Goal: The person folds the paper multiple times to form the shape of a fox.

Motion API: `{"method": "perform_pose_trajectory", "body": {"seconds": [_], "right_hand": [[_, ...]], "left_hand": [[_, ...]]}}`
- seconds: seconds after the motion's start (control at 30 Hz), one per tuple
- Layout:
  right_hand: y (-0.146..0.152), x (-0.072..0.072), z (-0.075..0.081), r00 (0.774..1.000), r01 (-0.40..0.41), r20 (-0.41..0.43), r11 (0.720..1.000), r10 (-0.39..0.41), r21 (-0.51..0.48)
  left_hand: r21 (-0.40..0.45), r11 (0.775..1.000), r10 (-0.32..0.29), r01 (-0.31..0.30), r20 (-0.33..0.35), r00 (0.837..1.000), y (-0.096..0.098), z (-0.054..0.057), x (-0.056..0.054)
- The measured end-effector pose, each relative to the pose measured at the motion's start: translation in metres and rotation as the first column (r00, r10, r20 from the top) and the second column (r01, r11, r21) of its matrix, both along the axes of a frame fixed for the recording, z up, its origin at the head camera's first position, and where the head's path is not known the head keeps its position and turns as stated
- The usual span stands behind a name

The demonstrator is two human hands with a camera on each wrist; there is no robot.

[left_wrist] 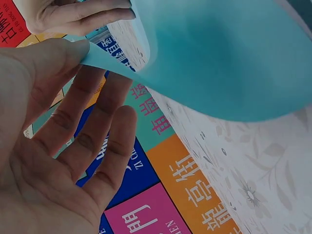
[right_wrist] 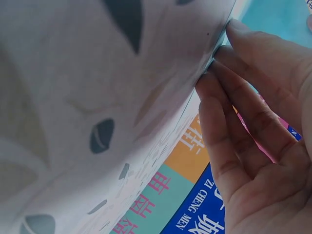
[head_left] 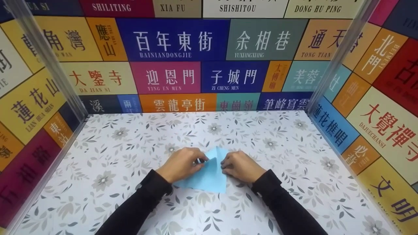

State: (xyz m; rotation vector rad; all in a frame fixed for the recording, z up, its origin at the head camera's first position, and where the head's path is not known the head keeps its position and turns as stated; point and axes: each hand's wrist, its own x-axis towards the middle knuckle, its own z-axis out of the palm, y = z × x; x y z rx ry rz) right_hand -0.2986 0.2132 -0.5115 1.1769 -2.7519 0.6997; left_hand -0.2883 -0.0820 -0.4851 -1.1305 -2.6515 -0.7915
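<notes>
A light blue sheet of paper [head_left: 210,179] lies near the middle of the table, part of it raised and bent over between both hands. My left hand [head_left: 184,164] pinches a raised edge between thumb and forefinger; the left wrist view shows its other fingers spread loosely below the curved paper [left_wrist: 229,63]. At the sheet's right side, my right hand [head_left: 242,167] has thumb and fingertips together on the paper's edge. Seen from the right wrist, those fingertips [right_wrist: 207,80] sit right at the tabletop. Both wrists wear dark sleeves.
The tabletop [head_left: 137,202] has a white cover printed with grey flowers and leaves. Panels of colourful signs with Chinese characters [head_left: 173,39] enclose the back and both sides. Clear corner strips [head_left: 329,68] join the panels.
</notes>
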Motion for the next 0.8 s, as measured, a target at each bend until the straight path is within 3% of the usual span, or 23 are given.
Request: {"method": "perform_pose_trajectory", "body": {"seconds": [0.8], "right_hand": [[0.001,-0.004,-0.002,0.999,-0.026,-0.02,0.999,0.025,-0.031]], "left_hand": [[-0.065,0.998,-0.014,0.013,-0.024,1.0,0.008,-0.005,0.011]]}}
